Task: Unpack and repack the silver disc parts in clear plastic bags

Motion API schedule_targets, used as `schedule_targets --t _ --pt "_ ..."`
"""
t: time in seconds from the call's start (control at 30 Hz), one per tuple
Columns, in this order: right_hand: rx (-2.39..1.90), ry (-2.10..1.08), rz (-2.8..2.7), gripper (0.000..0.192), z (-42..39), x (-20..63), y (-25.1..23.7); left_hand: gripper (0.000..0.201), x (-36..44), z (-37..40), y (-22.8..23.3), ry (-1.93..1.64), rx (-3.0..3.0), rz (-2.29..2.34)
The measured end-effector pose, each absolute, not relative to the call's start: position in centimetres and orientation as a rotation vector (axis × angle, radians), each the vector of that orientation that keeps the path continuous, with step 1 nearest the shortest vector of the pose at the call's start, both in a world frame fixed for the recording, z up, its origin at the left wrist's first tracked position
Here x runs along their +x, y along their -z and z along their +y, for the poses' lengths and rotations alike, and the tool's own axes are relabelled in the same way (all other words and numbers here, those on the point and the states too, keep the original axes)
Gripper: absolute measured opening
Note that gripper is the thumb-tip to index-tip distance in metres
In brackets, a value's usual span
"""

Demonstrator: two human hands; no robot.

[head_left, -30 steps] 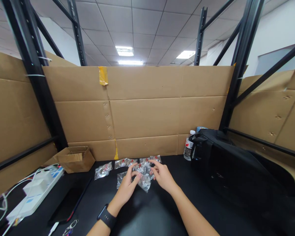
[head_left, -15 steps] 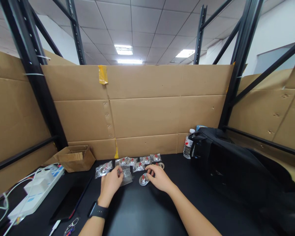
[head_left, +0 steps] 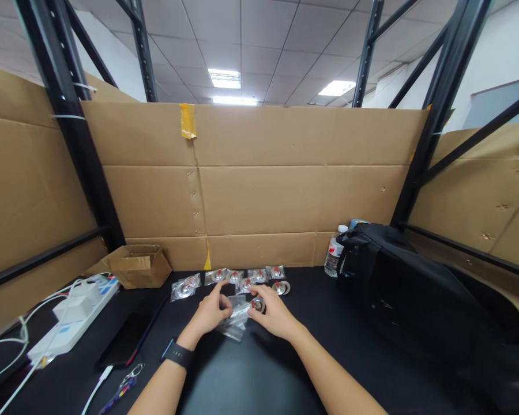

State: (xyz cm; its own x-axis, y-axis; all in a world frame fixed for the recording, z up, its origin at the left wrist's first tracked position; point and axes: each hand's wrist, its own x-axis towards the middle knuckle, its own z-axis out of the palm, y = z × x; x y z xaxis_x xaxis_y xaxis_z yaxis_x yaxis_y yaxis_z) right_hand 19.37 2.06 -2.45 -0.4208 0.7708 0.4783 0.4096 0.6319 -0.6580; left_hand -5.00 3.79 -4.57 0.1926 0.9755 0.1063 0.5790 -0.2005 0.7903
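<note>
My left hand point(head_left: 210, 310), with a dark watch on its wrist, is closed at the edge of a clear plastic bag point(head_left: 236, 329). The fingers of my right hand point(head_left: 277, 314) are curled around a round silvery disc point(head_left: 258, 304) with a red piece at its centre. This disc is close to the bag's right edge; I cannot tell whether part of it is inside. Behind my hands lie several similar discs in clear bags point(head_left: 246, 276), partly covered by my fingers. Another disc with a red piece point(head_left: 279, 286) rests beside a pale ring point(head_left: 286, 287) without a visible bag.
On the left are a small cardboard box point(head_left: 140, 275), a white power strip point(head_left: 75, 325), a phone point(head_left: 127, 340) and a keychain point(head_left: 127, 383). A water bottle point(head_left: 334, 253) and a large black bag point(head_left: 415, 294) stand at right. Cardboard walls point(head_left: 259, 196) enclose the black tabletop.
My right hand has picked the disc up off the table and brought it to the plastic bag. My left hand has moved right and nearer with the bag. The view has shifted slightly.
</note>
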Motion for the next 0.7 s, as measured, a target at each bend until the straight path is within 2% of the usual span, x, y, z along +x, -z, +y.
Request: schedule_targets --t 0.07,0.13,0.2,0.27,0.37,0.47,0.57,0.7 --pt "-0.916 -0.696 -1.983 0.065 2.1 19.1 2.8 0.081 -3.8 3.3 4.5 -0.969 1.799 1.107" --pt "-0.906 -0.853 -1.921 0.060 2.4 18.9 3.2 0.084 -2.8 2.9 4.4 -1.007 1.751 0.920" --pt "-0.904 -0.960 -1.872 0.048 2.6 18.8 3.6 0.083 -2.9 3.0 4.0 -1.025 1.820 0.919" --pt "-0.927 -0.972 -1.819 0.044 2.9 19.0 3.7 0.075 -4.2 3.7 3.7 -1.077 1.981 1.127" --pt "-0.979 -0.919 -1.790 0.045 3.1 19.4 3.4 0.053 -8.0 5.4 4.0 -1.102 2.098 1.839" --pt "-1.015 -0.875 -1.826 0.045 3.1 19.7 2.8 0.050 -11.5 6.9 5.0 -0.786 2.001 2.308" --pt "-1.020 -0.863 -1.849 0.045 3.0 19.9 2.5 0.052 -12.9 7.0 5.7 -0.491 1.971 2.369" --pt "-0.989 -0.821 -1.872 0.042 3.1 20.1 2.6 0.052 -12.2 5.4 5.4 -0.313 2.044 2.337"
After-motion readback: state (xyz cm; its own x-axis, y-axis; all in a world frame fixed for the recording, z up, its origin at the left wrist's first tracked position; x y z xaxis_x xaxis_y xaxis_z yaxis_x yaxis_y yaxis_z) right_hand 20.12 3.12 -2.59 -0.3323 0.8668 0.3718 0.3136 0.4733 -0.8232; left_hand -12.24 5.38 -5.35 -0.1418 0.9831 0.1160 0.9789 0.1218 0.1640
